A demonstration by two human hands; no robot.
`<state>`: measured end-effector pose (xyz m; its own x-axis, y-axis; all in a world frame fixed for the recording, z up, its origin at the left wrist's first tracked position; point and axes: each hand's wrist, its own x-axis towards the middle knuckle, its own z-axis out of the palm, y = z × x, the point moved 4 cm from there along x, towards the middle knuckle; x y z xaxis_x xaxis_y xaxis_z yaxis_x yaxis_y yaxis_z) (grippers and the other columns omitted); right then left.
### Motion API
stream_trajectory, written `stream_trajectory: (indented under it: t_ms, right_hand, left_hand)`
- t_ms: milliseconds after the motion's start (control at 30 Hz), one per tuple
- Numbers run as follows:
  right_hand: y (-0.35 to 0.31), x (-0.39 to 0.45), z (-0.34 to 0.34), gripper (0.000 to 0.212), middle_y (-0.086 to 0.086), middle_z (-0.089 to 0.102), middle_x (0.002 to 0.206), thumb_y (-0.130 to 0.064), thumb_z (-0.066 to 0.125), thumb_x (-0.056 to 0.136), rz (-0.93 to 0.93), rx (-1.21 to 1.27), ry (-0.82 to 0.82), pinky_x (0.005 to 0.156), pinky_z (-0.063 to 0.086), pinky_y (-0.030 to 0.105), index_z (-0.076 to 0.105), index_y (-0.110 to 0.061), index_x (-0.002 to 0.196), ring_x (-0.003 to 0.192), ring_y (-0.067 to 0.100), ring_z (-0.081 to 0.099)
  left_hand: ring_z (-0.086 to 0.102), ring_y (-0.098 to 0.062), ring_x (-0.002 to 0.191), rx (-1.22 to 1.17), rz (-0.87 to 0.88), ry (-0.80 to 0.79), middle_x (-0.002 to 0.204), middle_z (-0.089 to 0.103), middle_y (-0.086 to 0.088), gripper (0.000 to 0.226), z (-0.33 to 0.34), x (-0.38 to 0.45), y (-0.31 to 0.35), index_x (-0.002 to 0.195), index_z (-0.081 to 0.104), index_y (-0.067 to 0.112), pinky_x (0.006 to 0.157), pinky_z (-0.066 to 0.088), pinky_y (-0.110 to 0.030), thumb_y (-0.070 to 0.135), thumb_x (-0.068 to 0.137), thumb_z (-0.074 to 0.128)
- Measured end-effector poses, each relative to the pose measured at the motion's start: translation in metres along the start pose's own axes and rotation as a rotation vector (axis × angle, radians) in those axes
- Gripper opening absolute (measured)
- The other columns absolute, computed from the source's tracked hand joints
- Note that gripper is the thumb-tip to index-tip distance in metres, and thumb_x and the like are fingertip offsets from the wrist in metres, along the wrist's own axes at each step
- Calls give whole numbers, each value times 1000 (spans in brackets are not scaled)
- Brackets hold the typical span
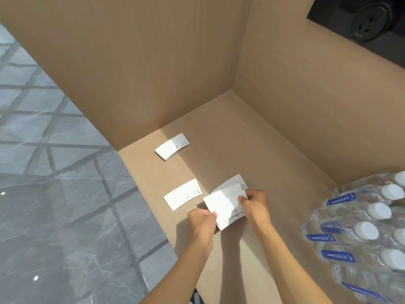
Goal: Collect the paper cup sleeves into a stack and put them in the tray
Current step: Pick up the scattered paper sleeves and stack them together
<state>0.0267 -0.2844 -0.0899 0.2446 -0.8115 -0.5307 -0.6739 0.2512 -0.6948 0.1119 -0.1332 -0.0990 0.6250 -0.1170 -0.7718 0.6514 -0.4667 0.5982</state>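
Note:
Flat white paper cup sleeves lie on a tan wooden counter (241, 139). Both hands hold a small stack of sleeves (223, 207): my left hand (200, 220) pinches its near-left corner and my right hand (255, 205) grips its right end. Under the stack's far edge another sleeve (237, 180) rests on the counter. A single sleeve (182, 194) lies just to the left. A thin pile of sleeves (172, 147) sits farther back near the left wall panel. No tray is in view.
A shrink-wrapped pack of water bottles (361, 233) with white caps and blue labels fills the right front of the counter. Tan wall panels close the back and right. A black socket panel (368, 20) sits top right. Grey tiled floor (54, 172) lies left of the counter edge.

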Motion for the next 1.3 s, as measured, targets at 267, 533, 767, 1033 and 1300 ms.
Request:
stream_trajectory:
  t_ms: [267,533,767,1033,1300]
  right_hand:
    - [-3,38,-7,7,7,69,83,-7,60,87,1,-28,48,69,50,33,66,-7,85,80,28,64]
    - [-3,55,-4,7,4,65,84,-6,56,89,-10,-20,34,67,43,29,62,-7,86,82,26,61]
    - [-5,56,0,7,6,65,93,-5,54,90,-49,-60,48,72,44,31,60,-7,91,90,28,60]
    - [-5,44,2,9,0,62,90,-5,55,91,-51,24,65,60,43,26,58,-10,96,84,21,60]
    - [-9,14,16,16,1,70,81,-2,55,90,-64,118,-74,57,44,24,68,-9,95,70,16,64]
  left_hand:
    - [52,-10,50,-87,-65,16,65,59,-3,15,28,9,18,87,58,1,28,35,-8,-5,83,71]
    - [54,-13,56,-169,-109,33,81,65,-12,21,42,19,22,102,64,-5,48,38,-18,-3,83,72]
    - [58,-24,68,-134,-117,34,89,67,-18,19,42,23,19,101,65,-3,52,42,-22,-1,83,72]
    - [59,-13,60,-92,-59,28,81,69,-11,18,27,23,14,78,61,10,53,44,-21,3,80,77]
    - [67,-9,70,-75,20,-35,87,74,-3,18,-10,14,12,103,68,4,52,47,-16,3,86,73]
